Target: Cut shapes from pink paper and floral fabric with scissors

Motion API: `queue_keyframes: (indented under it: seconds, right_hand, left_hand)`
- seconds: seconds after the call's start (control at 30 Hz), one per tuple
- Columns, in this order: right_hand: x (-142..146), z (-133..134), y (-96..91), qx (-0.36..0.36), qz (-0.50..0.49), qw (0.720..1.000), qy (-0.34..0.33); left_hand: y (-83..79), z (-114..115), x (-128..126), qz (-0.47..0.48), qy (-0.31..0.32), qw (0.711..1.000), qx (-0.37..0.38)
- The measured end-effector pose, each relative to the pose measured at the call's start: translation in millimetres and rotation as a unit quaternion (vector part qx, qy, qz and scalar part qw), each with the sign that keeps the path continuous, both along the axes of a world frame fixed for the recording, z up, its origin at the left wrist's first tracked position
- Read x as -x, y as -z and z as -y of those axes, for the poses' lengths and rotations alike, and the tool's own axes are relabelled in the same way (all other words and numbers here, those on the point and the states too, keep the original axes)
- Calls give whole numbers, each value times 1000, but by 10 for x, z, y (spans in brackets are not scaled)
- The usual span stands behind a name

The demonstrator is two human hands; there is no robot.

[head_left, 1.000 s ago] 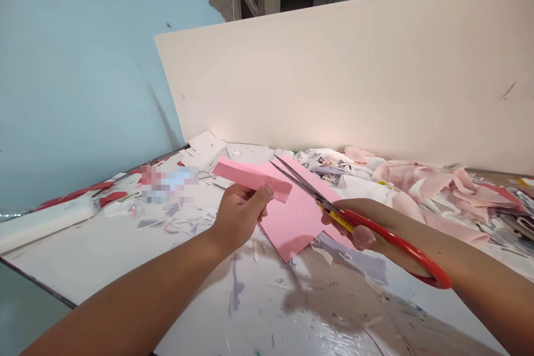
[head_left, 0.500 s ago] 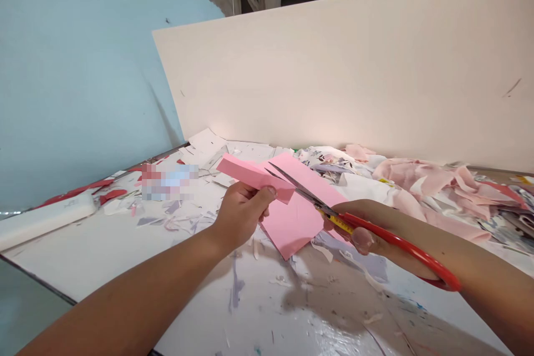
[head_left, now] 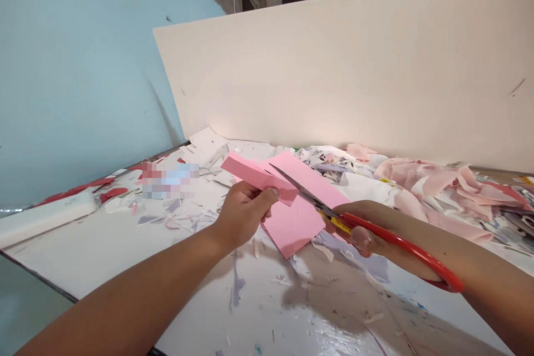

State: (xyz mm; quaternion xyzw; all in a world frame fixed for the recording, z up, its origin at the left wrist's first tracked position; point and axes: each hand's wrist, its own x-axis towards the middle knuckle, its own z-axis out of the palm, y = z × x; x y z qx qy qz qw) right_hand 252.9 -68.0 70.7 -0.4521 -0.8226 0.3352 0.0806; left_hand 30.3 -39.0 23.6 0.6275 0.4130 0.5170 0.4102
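A folded piece of pink paper [head_left: 254, 171] is pinched between the thumb and fingers of my left hand [head_left: 246, 208], held above the table. My right hand [head_left: 361, 225] grips red-handled scissors [head_left: 392, 239], their blades pointing up and left and lying at the right end of the folded paper. The blades look slightly apart; whether the paper lies between them I cannot tell. A narrow yellow object [head_left: 336, 223] with dark marks is also in my right hand, under the scissors; its kind is unclear. Below both hands, a larger pink sheet [head_left: 292, 228] rests on the table.
Paper scraps [head_left: 179, 217] litter the white table [head_left: 125, 258]. A white roll or block [head_left: 50, 217] lies at the left edge. Pink and white fabric scraps [head_left: 434, 189] pile up at the right. A pale board [head_left: 334, 78] stands along the back, beside a blue wall [head_left: 83, 67].
The folded pink paper and my left hand have shifted slightly to the right, and the scissor blades look a little closer together. Otherwise the scene looks the same.
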Motion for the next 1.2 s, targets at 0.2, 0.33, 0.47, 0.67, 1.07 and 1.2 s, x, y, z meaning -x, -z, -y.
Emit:
queue_keyframes:
  seconds: [0.2, 0.33, 0.47, 0.67, 1.07, 1.2]
  right_hand:
    - [-10, -37, 94, -8, 0, 1000, 14]
    - [-8, -50, 154, -23, -3, 999, 30]
    - [-10, -47, 165, -17, -14, 999, 35]
    - [-4, -33, 108, 2, 14, 999, 43]
    - [48, -6, 97, -9, -1, 998, 68]
    - [57, -4, 67, -2, 23, 998, 60]
  left_hand:
    - [5, 7, 5, -3, -3, 1000, -1]
    - [-8, 17, 5, -8, 2, 1000, -3]
    - [-17, 18, 0, -5, 2, 1000, 2]
    - [-20, 6, -2, 7, 6, 1000, 12]
    - [-9, -10, 3, 39, 2, 999, 33]
    - [-1, -19, 4, 56, 4, 997, 45]
